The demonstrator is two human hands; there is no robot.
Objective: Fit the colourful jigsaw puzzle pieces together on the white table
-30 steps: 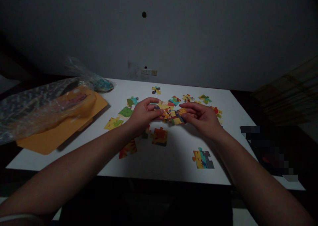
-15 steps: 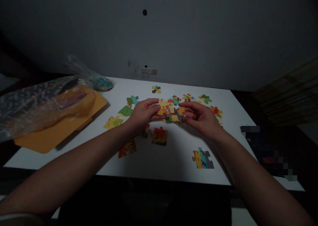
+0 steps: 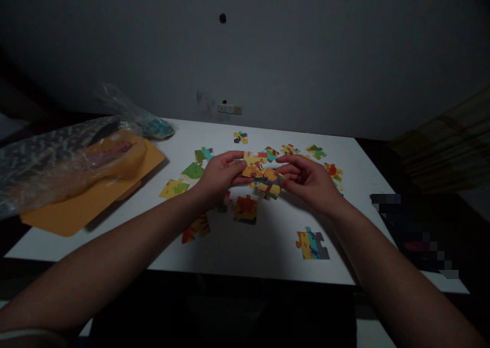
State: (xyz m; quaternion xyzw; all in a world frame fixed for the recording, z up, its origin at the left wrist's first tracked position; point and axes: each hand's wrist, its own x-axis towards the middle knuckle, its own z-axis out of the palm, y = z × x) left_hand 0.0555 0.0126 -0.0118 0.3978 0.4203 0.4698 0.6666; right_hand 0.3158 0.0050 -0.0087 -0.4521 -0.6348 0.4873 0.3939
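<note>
Over the middle of the white table, my left hand point(image 3: 219, 178) is closed on a jigsaw puzzle piece point(image 3: 253, 160) with a yellow and orange-spotted picture, pinched between thumb and fingers. Close beside it, my right hand point(image 3: 312, 183) pinches a second puzzle piece point(image 3: 270, 186), spotted orange with yellow and dark parts. The two pieces meet or overlap at their edges; I cannot tell whether they interlock. Below the hands lies a red and dark puzzle piece point(image 3: 246, 209). Nearer the front right rests a yellow, teal and grey piece point(image 3: 314, 244).
Several loose pieces lie around, among them a green piece point(image 3: 192, 171) and a yellow-green piece point(image 3: 173, 188) at left. An orange-yellow envelope point(image 3: 82, 207) with clear plastic wrap point(image 3: 49, 159) covers the table's left side. A wall point(image 3: 306, 72) stands behind.
The piece in my right hand has tilted and shifted slightly left and down against the other piece. My left hand has hardly moved.
</note>
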